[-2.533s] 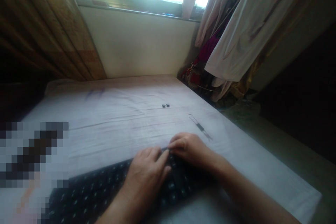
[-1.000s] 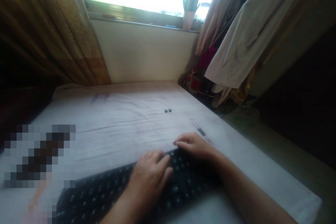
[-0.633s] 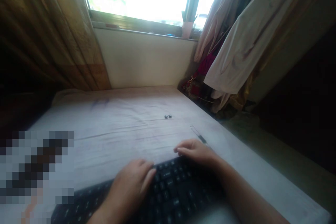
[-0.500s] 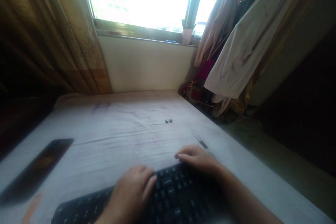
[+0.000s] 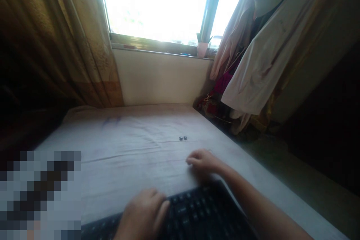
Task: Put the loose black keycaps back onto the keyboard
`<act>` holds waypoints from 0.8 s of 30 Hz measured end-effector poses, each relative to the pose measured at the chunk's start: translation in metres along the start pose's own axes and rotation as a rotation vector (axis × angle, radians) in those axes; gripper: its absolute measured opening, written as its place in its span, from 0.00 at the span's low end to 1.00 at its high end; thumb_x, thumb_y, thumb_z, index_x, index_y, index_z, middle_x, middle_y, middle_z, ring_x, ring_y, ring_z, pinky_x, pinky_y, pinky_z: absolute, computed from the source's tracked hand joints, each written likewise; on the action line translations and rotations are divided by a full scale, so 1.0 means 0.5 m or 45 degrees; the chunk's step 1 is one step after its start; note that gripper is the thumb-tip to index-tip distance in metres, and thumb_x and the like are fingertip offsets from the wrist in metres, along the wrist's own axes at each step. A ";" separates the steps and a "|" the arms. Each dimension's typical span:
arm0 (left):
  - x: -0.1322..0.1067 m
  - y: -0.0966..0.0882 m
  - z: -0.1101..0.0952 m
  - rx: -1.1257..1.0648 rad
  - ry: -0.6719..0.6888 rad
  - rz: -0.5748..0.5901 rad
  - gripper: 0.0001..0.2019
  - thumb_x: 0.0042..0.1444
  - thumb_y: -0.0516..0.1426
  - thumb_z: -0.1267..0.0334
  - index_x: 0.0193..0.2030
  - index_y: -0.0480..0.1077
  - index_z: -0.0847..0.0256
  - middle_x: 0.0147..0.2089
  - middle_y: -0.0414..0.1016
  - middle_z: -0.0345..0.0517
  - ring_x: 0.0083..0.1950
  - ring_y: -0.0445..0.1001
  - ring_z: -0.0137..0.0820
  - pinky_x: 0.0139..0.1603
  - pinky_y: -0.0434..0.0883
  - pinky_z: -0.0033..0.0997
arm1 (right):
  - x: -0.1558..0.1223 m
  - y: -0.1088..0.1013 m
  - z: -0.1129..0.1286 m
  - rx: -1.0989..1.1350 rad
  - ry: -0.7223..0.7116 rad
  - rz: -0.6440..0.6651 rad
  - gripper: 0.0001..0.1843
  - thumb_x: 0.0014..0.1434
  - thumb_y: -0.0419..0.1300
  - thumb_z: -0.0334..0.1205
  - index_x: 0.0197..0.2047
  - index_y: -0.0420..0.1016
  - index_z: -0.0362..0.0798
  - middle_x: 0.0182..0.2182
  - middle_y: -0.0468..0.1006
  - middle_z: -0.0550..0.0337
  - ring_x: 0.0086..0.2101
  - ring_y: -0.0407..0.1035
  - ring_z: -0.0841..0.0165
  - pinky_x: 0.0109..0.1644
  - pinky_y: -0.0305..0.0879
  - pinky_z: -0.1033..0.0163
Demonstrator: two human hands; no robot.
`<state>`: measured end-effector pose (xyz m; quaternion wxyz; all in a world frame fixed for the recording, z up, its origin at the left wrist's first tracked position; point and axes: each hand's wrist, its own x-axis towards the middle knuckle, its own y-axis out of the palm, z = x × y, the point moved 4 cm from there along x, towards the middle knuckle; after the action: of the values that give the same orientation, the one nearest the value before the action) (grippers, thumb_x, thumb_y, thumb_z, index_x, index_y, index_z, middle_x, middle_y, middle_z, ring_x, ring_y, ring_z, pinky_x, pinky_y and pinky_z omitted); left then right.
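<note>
A black keyboard (image 5: 182, 213) lies at a slant on the pale sheet, running off the bottom of the view. My left hand (image 5: 143, 212) is closed over its far edge, thumb on the keys and the other fingertips hidden. Just beyond the keyboard, my right hand (image 5: 204, 161) is off the keys, low over the sheet. Its fingers bend loosely downward, partly blurred, and nothing shows in them. A thin wire-like tip (image 5: 210, 151) peeks out behind that hand. Two small dark, shiny pieces (image 5: 182, 138) sit farther out on the sheet.
The sheet-covered surface (image 5: 135, 127) reaches to the wall under a bright window. A pixelated patch hides the lower left corner. Clothes (image 5: 247, 78) hang at the right, a patterned curtain (image 5: 92, 45) at the left. A small pot (image 5: 202, 50) stands on the sill.
My right hand has lifted off the keyboard's far edge and moved outward, now covering most of the thin tool seen earlier. My left hand stays on the keyboard. The view has tilted up slightly.
</note>
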<state>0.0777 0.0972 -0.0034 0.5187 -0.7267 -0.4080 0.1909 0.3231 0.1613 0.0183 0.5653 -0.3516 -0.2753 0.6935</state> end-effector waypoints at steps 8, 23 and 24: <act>0.004 0.001 0.005 -0.059 -0.022 0.009 0.14 0.67 0.49 0.57 0.40 0.75 0.51 0.37 0.76 0.42 0.40 0.75 0.34 0.42 0.70 0.30 | 0.122 -0.025 -0.023 -0.300 0.173 -0.350 0.20 0.62 0.56 0.36 0.57 0.75 0.51 0.46 0.82 0.54 0.47 0.74 0.62 0.52 0.64 0.62; 0.007 -0.013 -0.009 -0.048 -0.086 0.085 0.14 0.66 0.49 0.60 0.39 0.76 0.53 0.39 0.77 0.44 0.42 0.75 0.36 0.45 0.71 0.35 | 0.151 -0.019 0.020 -0.509 0.217 -0.322 0.16 0.66 0.58 0.44 0.54 0.71 0.47 0.52 0.73 0.52 0.47 0.71 0.62 0.51 0.71 0.51; 0.007 -0.014 -0.010 -0.042 -0.101 0.108 0.14 0.66 0.49 0.60 0.40 0.76 0.53 0.39 0.77 0.44 0.42 0.75 0.37 0.45 0.71 0.37 | 0.146 -0.021 0.023 -0.501 0.207 -0.324 0.14 0.67 0.57 0.43 0.53 0.73 0.47 0.51 0.75 0.51 0.48 0.71 0.62 0.51 0.70 0.52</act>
<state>0.0808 0.0978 0.0053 0.4814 -0.7437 -0.4001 0.2346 0.3117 0.2351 0.0204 0.5891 -0.4721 -0.4007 0.5192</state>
